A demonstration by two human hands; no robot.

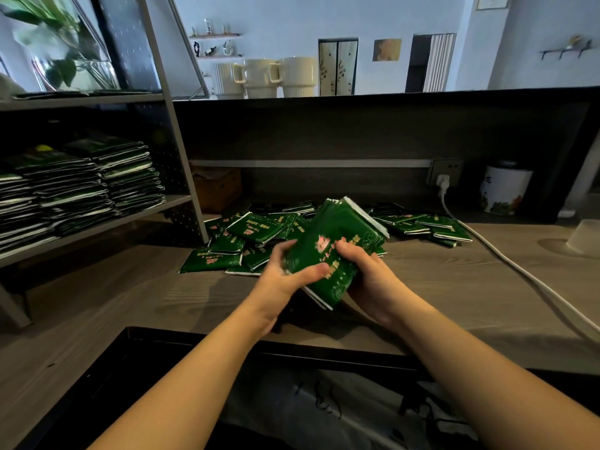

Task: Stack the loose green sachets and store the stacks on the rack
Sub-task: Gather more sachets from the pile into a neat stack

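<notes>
Green sachets (331,251) sit bundled mid-air over the table (454,287), left hand (285,280) and right hand (363,271) both clamped around them, probably squaring edges. Loose pile (256,235) at 12 o'clock, rack (97,219) at 10.

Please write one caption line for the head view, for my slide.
Both hands, left hand and right hand, grip a stack of green sachets above the loose pile.

Glossy foil sachets (328,251) — wood-grain counter (454,287)
</notes>
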